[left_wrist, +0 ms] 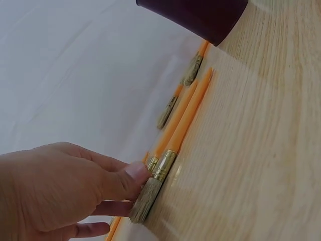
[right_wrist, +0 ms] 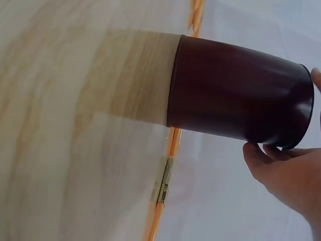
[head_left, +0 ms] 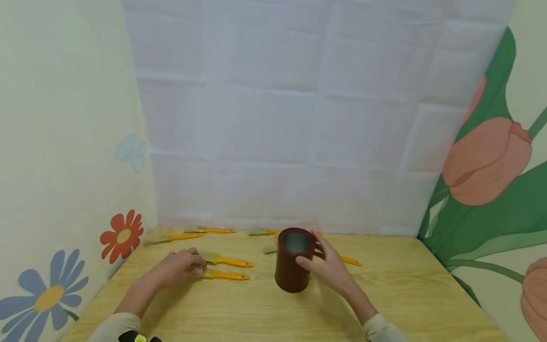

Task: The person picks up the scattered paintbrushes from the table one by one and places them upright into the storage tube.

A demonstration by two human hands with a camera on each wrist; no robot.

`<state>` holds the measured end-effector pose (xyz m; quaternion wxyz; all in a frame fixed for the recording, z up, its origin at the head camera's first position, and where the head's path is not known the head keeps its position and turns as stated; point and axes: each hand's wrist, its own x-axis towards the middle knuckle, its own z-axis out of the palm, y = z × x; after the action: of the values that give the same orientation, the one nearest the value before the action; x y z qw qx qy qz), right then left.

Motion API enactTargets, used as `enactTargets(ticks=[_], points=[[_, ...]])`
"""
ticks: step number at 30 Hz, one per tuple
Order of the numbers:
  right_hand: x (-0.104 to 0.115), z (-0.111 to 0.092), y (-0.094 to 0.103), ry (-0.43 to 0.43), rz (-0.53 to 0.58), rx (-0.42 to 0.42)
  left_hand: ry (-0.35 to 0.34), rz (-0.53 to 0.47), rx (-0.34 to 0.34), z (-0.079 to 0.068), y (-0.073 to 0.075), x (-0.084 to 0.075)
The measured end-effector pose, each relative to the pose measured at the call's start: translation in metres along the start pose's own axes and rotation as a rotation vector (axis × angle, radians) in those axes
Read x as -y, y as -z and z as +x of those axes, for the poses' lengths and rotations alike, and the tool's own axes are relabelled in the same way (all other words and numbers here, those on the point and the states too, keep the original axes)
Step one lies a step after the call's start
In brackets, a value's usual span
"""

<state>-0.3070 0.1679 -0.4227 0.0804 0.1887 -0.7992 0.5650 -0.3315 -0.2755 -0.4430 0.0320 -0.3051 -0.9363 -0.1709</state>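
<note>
My right hand (head_left: 331, 268) holds a dark red mug (head_left: 292, 266) upright near its rim, thumb on the near side and other fingers by the handle. Its grey inside shows from above. In the left wrist view, my left hand (left_wrist: 75, 191) has thumb and fingertips right at the bristles of a paintbrush (left_wrist: 173, 140) with an orange handle. I cannot tell whether they pinch it. A second similar paintbrush (head_left: 232, 261) lies just behind, parallel to it. Both handles point right, toward the mug.
Farther back on the wooden table (head_left: 239, 316) lie more paintbrushes, including one at the left (head_left: 175, 237) and one by the back edge (head_left: 213, 230). Another brush (head_left: 351, 261) is partly hidden behind the mug and right hand. A white sheet (head_left: 265, 118) hangs behind the table, between painted walls.
</note>
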Motion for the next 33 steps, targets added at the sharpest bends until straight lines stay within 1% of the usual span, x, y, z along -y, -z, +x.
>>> enactTargets(ticks=[5, 6, 8, 10, 13, 17, 21, 24, 25, 28, 29, 31, 33], points=[[-0.002, -0.001, 0.0, 0.009, -0.001, -0.064, -0.014, 0.008, -0.002, 0.003, 0.0, -0.001], [-0.002, -0.002, 0.0, 0.015, 0.0, -0.068, -0.019, 0.01, -0.005, 0.004, 0.0, -0.001], [-0.002, -0.001, 0.0, 0.023, 0.002, -0.069, -0.007, 0.001, -0.009, 0.005, -0.002, 0.0], [-0.001, -0.001, 0.0, 0.028, -0.002, -0.067, -0.005, -0.027, -0.01, 0.006, -0.004, 0.002], [-0.001, -0.002, -0.001, 0.016, -0.014, -0.07, -0.016, -0.115, 0.006, 0.007, -0.007, 0.007], [-0.002, -0.004, -0.002, -0.007, -0.011, -0.076, -0.057, -0.265, 0.037, 0.007, -0.009, 0.015], [-0.004, -0.005, -0.003, -0.017, 0.023, -0.068, -0.047, -0.406, 0.031, 0.002, -0.005, 0.017], [-0.004, -0.005, -0.004, -0.024, 0.04, -0.065, -0.03, -0.522, -0.004, 0.001, 0.001, 0.012], [-0.005, -0.004, -0.005, -0.026, 0.043, -0.064, -0.012, -0.559, -0.021, 0.001, 0.002, 0.009], [-0.005, -0.003, -0.005, -0.019, 0.042, -0.069, 0.02, -0.652, -0.099, 0.005, 0.008, 0.0], [-0.005, -0.003, -0.005, -0.017, 0.041, -0.069, 0.039, -0.673, -0.131, 0.007, 0.01, -0.003], [-0.005, -0.001, -0.005, -0.013, 0.04, -0.064, 0.084, -0.678, -0.201, 0.009, 0.016, -0.012], [-0.005, 0.0, -0.006, -0.009, 0.039, -0.058, 0.105, -0.679, -0.27, 0.011, 0.022, -0.02]])
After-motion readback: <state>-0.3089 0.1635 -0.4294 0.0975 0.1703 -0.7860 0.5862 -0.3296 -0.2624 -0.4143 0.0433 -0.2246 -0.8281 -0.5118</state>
